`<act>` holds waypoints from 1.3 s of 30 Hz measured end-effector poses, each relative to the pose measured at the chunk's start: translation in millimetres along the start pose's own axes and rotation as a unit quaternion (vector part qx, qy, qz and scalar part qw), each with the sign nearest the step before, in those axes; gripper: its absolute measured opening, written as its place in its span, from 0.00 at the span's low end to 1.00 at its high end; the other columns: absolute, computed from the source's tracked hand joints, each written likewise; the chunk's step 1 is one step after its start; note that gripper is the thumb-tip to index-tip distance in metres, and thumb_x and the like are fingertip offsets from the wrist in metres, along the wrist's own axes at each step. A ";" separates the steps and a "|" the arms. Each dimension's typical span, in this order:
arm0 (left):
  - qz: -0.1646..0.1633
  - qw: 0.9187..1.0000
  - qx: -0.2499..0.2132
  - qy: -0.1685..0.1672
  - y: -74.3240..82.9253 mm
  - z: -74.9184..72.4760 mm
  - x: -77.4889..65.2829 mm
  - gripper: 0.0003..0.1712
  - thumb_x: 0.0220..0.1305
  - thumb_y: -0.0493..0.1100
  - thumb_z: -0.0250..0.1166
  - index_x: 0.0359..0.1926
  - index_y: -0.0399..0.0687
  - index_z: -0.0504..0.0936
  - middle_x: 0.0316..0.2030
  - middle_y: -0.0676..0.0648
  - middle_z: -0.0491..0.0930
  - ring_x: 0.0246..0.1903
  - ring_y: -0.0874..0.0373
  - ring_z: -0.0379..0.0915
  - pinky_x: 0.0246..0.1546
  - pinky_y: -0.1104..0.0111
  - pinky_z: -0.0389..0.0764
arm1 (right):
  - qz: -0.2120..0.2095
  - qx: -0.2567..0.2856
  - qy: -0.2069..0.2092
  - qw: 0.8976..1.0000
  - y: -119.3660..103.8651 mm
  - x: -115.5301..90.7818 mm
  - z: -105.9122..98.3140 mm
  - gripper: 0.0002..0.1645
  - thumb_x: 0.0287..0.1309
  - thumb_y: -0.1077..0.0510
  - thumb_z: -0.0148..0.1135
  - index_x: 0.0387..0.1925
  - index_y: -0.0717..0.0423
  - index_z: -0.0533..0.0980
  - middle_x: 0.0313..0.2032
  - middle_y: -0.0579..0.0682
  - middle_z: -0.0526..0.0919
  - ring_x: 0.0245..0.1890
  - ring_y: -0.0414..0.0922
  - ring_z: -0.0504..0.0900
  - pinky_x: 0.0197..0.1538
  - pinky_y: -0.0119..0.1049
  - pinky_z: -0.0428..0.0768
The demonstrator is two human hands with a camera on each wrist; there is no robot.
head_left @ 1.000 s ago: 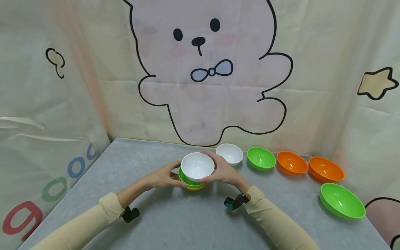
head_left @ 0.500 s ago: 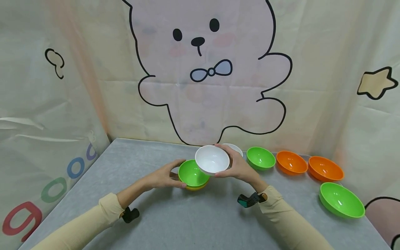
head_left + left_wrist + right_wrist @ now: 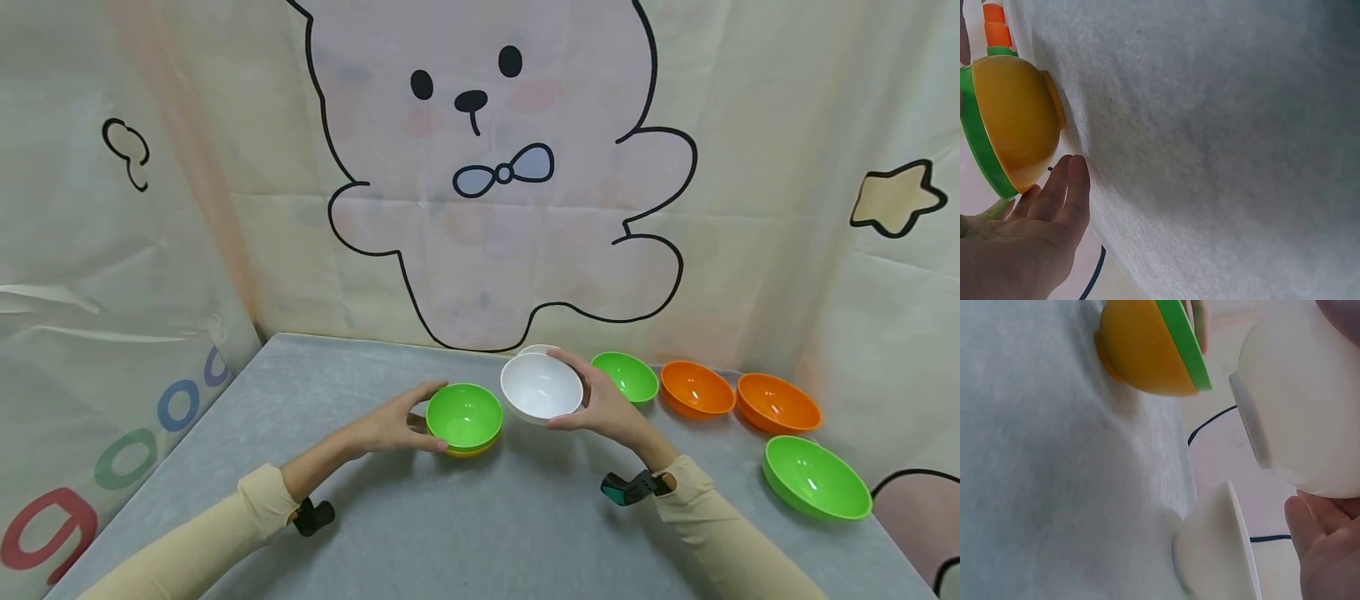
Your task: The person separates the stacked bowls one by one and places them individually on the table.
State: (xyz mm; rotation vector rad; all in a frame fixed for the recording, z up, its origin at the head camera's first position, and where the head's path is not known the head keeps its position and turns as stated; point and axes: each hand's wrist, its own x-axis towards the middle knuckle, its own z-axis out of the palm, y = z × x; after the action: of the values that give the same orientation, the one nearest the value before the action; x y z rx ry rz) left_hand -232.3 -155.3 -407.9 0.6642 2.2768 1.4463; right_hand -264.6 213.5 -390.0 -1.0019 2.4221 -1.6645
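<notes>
My right hand [image 3: 611, 408] grips a white bowl [image 3: 542, 386] by its right side and holds it raised above the table, thumb at the front and fingers behind. In the right wrist view the underside of this white bowl [image 3: 1304, 419] hangs in the air. To its left, a green bowl [image 3: 465, 412] sits nested in a yellow bowl [image 3: 472, 452] on the table. My left hand [image 3: 386, 427] holds that stack at its left, thumb by the front rim. The left wrist view shows the yellow bowl [image 3: 1019, 119] from the side, with fingers [image 3: 1075, 194] beside it.
A second white bowl [image 3: 1213, 550] stands behind the held one, mostly hidden in the head view. Along the back right stand a green bowl [image 3: 628, 377] and two orange bowls [image 3: 696, 390]. A larger green bowl [image 3: 816, 479] is near the right edge of the grey table [image 3: 450, 533].
My right hand has carried the white bowl rightward, off the green bowl, which now shows fully. The left hand has stayed at the stack.
</notes>
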 end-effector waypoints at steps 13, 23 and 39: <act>0.002 1.000 0.016 0.007 -2.4 0.0 2.2 0.56 0.59 0.47 0.78 0.80 0.47 0.53 0.73 0.35 0.57 0.56 0.40 0.76 0.54 0.55 0.80 | 0.035 -0.026 0.019 0.999 10.9 -30.3 -23.4 0.59 0.42 0.62 0.85 0.74 0.63 0.62 0.68 0.59 0.67 0.62 0.58 0.69 0.58 0.30 0.76; 0.002 1.000 0.020 0.006 -2.7 0.1 3.4 0.56 0.59 0.48 0.78 0.80 0.46 0.53 0.72 0.35 0.58 0.56 0.40 0.76 0.54 0.54 0.79 | 0.065 -0.072 0.042 0.994 17.4 -57.7 -42.9 0.55 0.46 0.59 0.84 0.73 0.58 0.64 0.66 0.57 0.71 0.59 0.56 0.72 0.56 0.29 0.76; 0.008 1.000 0.025 -0.003 -1.5 0.4 4.0 0.57 0.60 0.47 0.77 0.79 0.41 0.52 0.72 0.34 0.58 0.53 0.42 0.79 0.53 0.55 0.81 | 0.099 -0.113 0.083 0.985 22.3 -101.1 -61.7 0.55 0.48 0.59 0.83 0.73 0.64 0.62 0.64 0.61 0.70 0.58 0.57 0.72 0.53 0.27 0.77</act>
State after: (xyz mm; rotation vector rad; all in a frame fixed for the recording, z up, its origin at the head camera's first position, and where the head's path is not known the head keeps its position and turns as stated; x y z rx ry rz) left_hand -235.7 -153.3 -409.6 0.7026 2.3148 1.3987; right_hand -218.4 322.0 -414.8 -0.6356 2.7628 -1.4888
